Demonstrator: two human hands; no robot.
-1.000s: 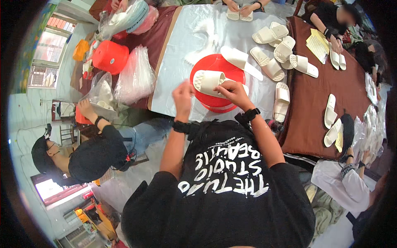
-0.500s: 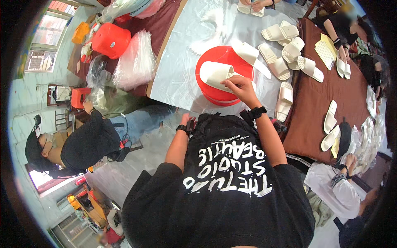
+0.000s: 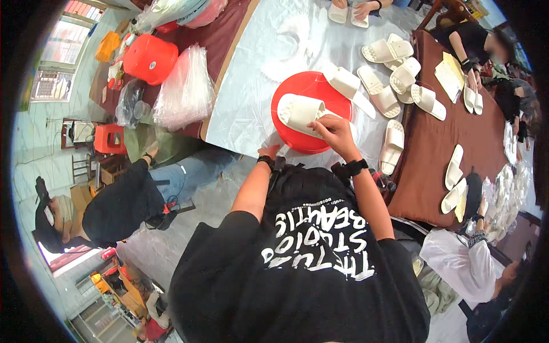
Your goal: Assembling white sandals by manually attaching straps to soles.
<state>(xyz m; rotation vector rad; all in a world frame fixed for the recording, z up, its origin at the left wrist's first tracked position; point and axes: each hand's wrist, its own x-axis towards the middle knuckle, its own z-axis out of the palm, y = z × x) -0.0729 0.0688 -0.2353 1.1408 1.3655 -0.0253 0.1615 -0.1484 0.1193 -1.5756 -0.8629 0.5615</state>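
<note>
A cream slide slipper (image 3: 297,113) lies on the round red stool (image 3: 286,137), its toe strap toward the left. My right hand (image 3: 337,136) is over its strap opening, thumb and fingertips pinched together. Whatever is between those fingertips is too small to make out. Another cream slipper (image 3: 342,82) lies across the far right rim of the stool and reaches past it. My left hand (image 3: 269,151) is low beside the near left side of the stool, seemingly empty, with its fingers partly visible and apart.
Several cream slippers (image 3: 380,91) lie right of the stool on the plastic-covered table (image 3: 240,86). A brown-clothed table (image 3: 423,177) with more slippers stands farther right. Plastic bags (image 3: 186,91) and a red stool (image 3: 150,59) are at left. Co-workers stand around, one close at left (image 3: 123,194).
My left hand has moved up and right, closer to the stool. My right hand stays pinched at the slipper, slightly lower in the view. The co-worker at left has shifted an arm.
</note>
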